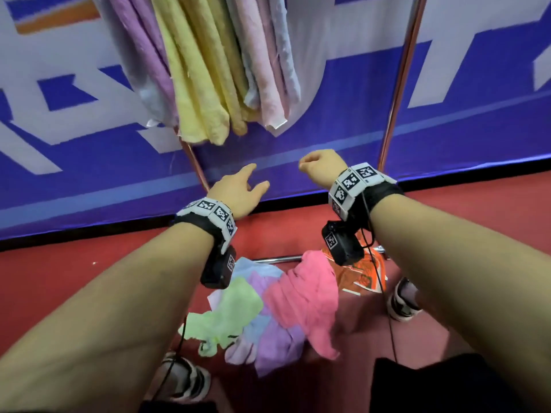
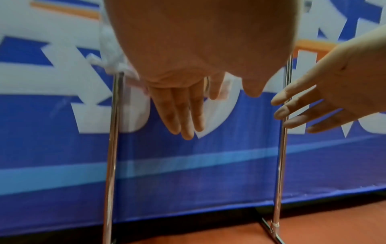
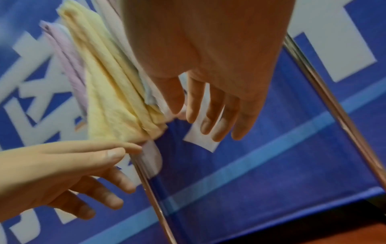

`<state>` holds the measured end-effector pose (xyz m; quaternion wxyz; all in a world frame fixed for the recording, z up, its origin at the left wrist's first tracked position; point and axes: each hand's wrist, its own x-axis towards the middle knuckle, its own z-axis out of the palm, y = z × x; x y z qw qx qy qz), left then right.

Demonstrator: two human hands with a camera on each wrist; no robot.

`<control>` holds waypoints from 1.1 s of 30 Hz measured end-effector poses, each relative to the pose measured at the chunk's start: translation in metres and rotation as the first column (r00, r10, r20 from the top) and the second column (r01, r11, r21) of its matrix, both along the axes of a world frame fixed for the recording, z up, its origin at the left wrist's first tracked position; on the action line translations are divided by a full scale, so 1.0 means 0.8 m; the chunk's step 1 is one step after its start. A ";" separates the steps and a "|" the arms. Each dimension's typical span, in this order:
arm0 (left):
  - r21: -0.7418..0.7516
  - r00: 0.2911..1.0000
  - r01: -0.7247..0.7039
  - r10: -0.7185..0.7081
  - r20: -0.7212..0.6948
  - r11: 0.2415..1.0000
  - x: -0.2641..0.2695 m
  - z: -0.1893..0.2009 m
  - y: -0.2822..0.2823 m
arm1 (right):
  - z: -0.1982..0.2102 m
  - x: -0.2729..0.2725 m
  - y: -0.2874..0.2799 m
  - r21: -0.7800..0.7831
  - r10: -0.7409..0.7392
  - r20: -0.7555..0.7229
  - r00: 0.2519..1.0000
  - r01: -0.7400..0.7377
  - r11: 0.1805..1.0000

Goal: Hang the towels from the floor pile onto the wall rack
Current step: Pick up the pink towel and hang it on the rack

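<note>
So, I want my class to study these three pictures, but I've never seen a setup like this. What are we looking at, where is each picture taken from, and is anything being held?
No robot here: a person wears a camera on the head and one on each wrist. The head view looks down at both forearms with their marker bands. The left hand and right hand are raised in front of a metal rack standing against a blue and white banner. Both hands are empty, fingers relaxed, as the wrist views show from below each palm. Yellow towels, purple ones and pink ones already hang on the rack. On the red floor lies the pile: a pink towel, a green towel, purple and light blue ones.
</note>
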<state>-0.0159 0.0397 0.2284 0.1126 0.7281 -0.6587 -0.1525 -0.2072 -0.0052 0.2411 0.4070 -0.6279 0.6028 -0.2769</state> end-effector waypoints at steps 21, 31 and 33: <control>0.556 0.998 -0.022 0.054 -0.041 0.831 -0.013 -0.391 -0.030 | -0.416 0.003 -0.028 0.581 0.040 -0.039 0.998 -0.010 0.814; 0.695 0.943 -0.065 0.272 -0.193 0.716 -0.014 -0.487 -0.013 | -0.529 0.033 0.016 0.751 0.027 0.054 0.998 -0.058 0.657; 0.708 0.931 -0.047 0.288 -0.225 0.705 -0.015 -0.499 -0.012 | -0.537 0.033 0.019 0.762 0.001 0.055 0.998 -0.043 0.646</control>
